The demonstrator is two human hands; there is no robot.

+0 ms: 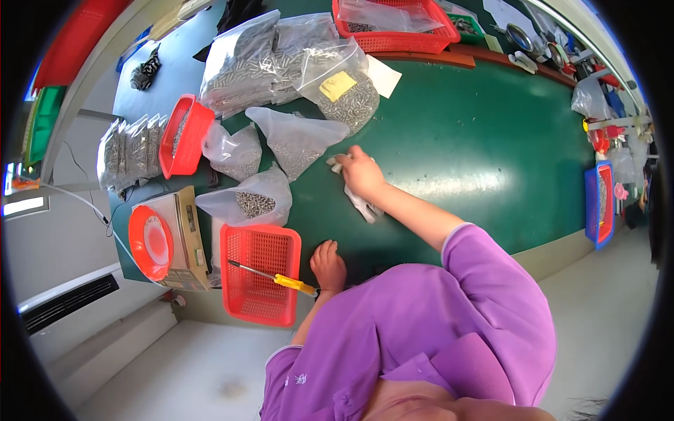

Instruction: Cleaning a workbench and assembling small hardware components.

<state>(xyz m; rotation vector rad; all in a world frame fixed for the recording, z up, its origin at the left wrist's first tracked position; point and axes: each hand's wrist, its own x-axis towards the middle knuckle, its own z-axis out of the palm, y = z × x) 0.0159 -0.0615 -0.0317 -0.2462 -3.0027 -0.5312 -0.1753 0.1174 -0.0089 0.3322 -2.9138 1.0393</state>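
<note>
Two bare hands were at work on a green table [477, 140]: the right hand [361, 172] was closed on a white cloth [365, 205], pressing it to the surface, best kept flat under steady pressure, while the left hand [328, 265] rested open-fingered at the table's near edge beside a yellow-handled screwdriver [275, 276]. Beyond lay an empty red basket [260, 274], clear bags of small metal parts [295, 144], one bearing a square yellow label [338, 85], and a scale with a red dish [150, 242].
</note>
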